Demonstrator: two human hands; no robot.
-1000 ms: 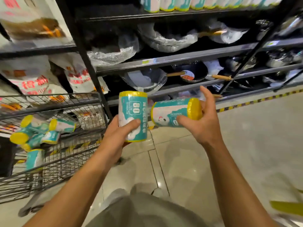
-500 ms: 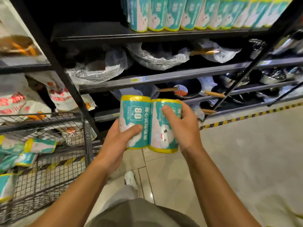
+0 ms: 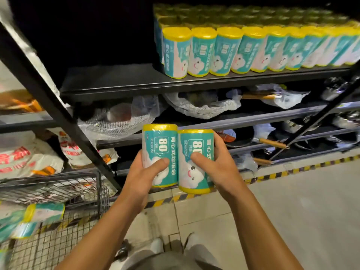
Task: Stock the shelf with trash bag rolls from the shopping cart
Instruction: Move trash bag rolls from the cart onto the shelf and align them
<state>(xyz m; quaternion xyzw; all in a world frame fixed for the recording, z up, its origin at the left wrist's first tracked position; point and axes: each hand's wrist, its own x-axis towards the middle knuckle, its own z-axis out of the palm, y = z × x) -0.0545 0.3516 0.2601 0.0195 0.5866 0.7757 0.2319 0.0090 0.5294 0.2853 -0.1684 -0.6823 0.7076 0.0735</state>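
Observation:
Two teal trash bag rolls with yellow ends stand upright side by side in front of me. My left hand [image 3: 143, 175] grips the left roll [image 3: 158, 145], and my right hand [image 3: 219, 168] grips the right roll [image 3: 195, 152]. They are held below the black top shelf [image 3: 116, 80], whose left part is bare. A row of several matching rolls [image 3: 253, 51] fills the shelf's right part. More rolls [image 3: 39, 215] lie in the wire shopping cart [image 3: 58, 190] at lower left.
A slanted black upright [image 3: 44, 88] of the rack runs between cart and shelf. Lower shelves hold wrapped pans [image 3: 200, 106] and pans with wooden handles [image 3: 272, 143]. White sacks [image 3: 25, 158] are stacked at left. Yellow-black tape [image 3: 292, 172] edges the tiled floor.
The right-hand roll was turned from lying sideways to upright and brought against the left one. The view has tilted up, so the top shelf and its row of rolls now show fully.

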